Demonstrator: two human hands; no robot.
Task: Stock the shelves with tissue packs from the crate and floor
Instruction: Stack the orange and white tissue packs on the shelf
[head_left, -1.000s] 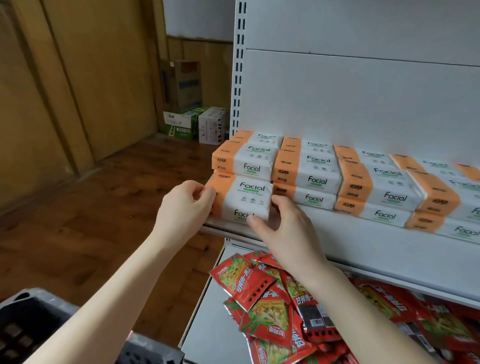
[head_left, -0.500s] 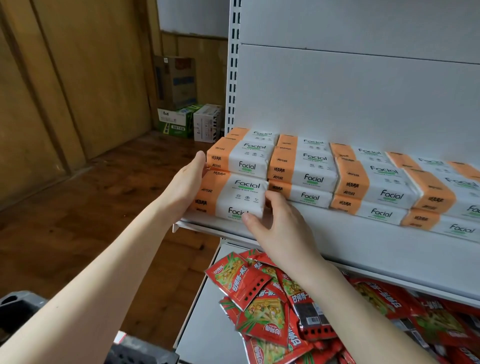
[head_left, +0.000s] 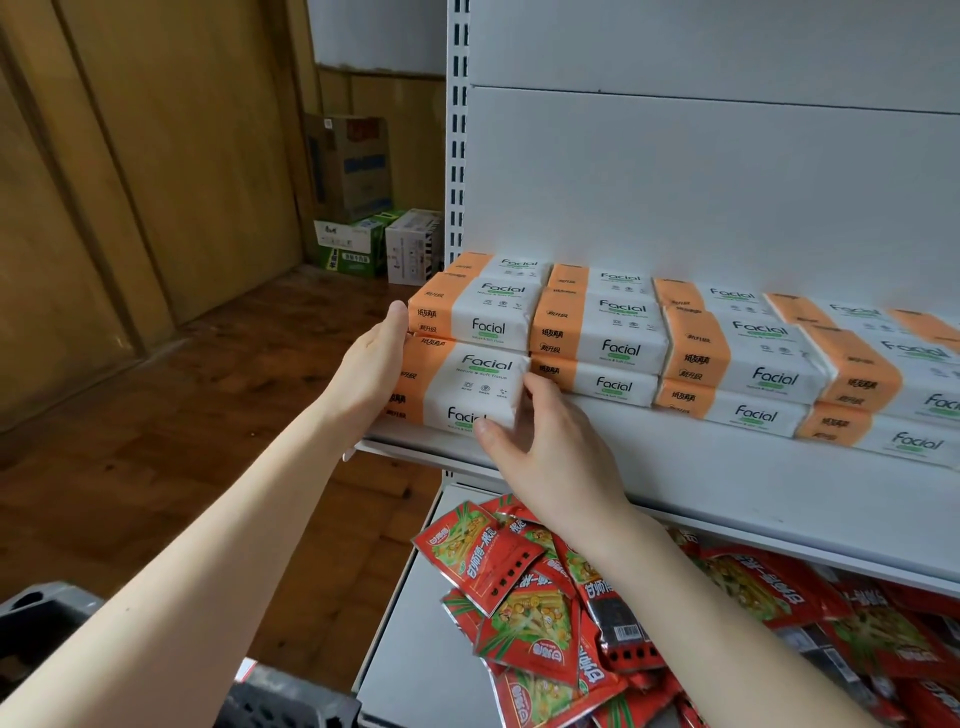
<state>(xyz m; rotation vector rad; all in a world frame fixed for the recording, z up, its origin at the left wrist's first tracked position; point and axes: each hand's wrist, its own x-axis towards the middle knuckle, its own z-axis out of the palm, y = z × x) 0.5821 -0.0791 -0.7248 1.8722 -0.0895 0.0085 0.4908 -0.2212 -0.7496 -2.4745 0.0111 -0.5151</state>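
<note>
White metal shelf (head_left: 675, 460), left end: my left grip (head_left: 371, 369) presses flat-fingered against the orange-and-white tissue pack (head_left: 467, 387); my right grip (head_left: 550, 447) pinches its front corner (bottom layer). I judge an uneven shove could tip it off.

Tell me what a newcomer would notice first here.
First, the orange-and-white Facial tissue packs stacked along the white shelf, where the left hand presses the end pack and the right hand grips its other end. Next, the heap of red snack packets on the shelf below.
</note>
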